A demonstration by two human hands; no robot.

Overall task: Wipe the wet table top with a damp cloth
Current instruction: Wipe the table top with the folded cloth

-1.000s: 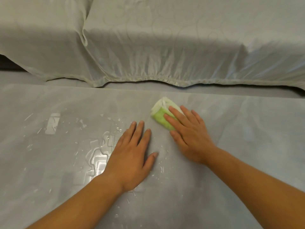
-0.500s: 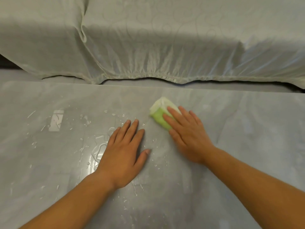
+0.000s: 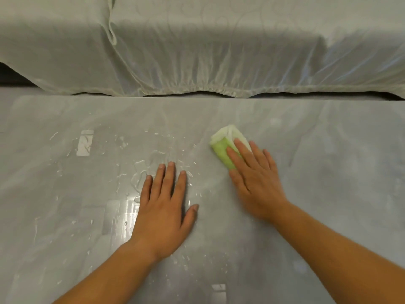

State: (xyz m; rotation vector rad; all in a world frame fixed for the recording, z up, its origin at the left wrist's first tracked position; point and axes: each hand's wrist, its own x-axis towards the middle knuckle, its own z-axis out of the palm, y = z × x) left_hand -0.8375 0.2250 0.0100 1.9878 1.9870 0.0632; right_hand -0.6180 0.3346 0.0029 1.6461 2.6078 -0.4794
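A folded green and white cloth lies on the grey marbled table top, right of centre. My right hand presses flat on the cloth with straight fingers, covering its near half. My left hand rests flat on the table, palm down, fingers spread. Puddles and drops of water shine on the table just left of and beyond my left hand's fingertips, with more droplets further left.
A sofa draped in a pale shiny cover runs along the far side of the table, its hem hanging close to the table's far edge. Bright window reflections show on the wet left part.
My right hand and the cloth have shifted a little to the right, away from my left hand. The view has tipped down slightly. My left hand stays flat on the table.
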